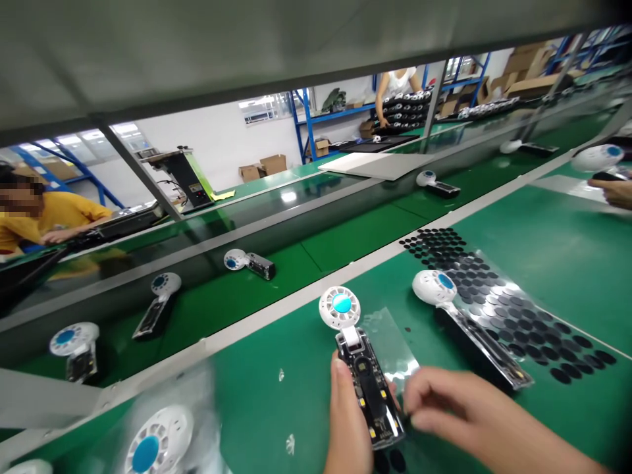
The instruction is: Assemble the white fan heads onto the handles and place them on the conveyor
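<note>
My left hand (348, 421) grips the black handle of a small hand-held fan (363, 368) with a white round head and blue centre, held over the green table. My right hand (454, 411) is at the handle's right side, its fingers pinched together near the lower edge; what they pinch is too small to name. A clear plastic film (395, 345) lies under the fan. A second fan (464, 322) lies just to the right, on a sheet of black round pads (513, 303).
Several more fans ride the green conveyor belt (316, 257) beyond the table edge. Another fan head (158, 441) sits at the near left. A person in yellow (54, 220) leans at the far left; another person's hand (617, 192) holds a fan at right.
</note>
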A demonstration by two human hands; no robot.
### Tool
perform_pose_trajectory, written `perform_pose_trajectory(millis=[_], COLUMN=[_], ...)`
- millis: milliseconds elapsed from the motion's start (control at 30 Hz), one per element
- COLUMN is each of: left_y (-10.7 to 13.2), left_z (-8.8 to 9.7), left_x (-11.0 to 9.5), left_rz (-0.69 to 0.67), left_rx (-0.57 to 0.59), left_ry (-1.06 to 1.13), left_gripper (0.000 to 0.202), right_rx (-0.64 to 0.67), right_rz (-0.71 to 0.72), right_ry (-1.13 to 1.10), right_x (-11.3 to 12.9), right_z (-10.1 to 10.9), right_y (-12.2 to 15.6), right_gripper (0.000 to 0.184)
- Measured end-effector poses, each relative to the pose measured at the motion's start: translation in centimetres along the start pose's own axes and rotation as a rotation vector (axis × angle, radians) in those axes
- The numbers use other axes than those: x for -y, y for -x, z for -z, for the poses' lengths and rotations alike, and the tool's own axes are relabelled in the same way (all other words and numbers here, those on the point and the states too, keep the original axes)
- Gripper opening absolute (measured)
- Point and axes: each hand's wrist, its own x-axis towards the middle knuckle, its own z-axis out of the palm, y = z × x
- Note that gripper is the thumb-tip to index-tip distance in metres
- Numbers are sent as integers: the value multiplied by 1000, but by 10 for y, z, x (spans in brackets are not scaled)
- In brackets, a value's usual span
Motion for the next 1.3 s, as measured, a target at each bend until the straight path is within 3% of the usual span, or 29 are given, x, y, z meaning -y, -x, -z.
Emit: perform_pose_trajectory(millis=[100,167,300,667,1067,1300], left_y=[0,0,-2,-2,-3,-6], left_z=[0,0,1,0,1,2], left_x=[-2,-3,-3,8,8,10], left_rz=[-34,-32,-48,-54,-78,-63], left_rx=[-39,-43,-63,-138,-197,-186], left_ry=[-57,-65,-76,-141,-233,-106], left_gripper=[73,73,69,70,67,70], right_rx=[-17,18,48,-71,-71,-154], right_rz=[-50,-74,-57,67,80,131], right_ry=[-311,-356,-273,-3,81,206], right_x=[17,22,24,17,16,10], right_z=[8,8,4,-3,-7,-13], right_y=[-30,-42,-46,-45,-44,-43], right_gripper=[11,7,12,16,15,15])
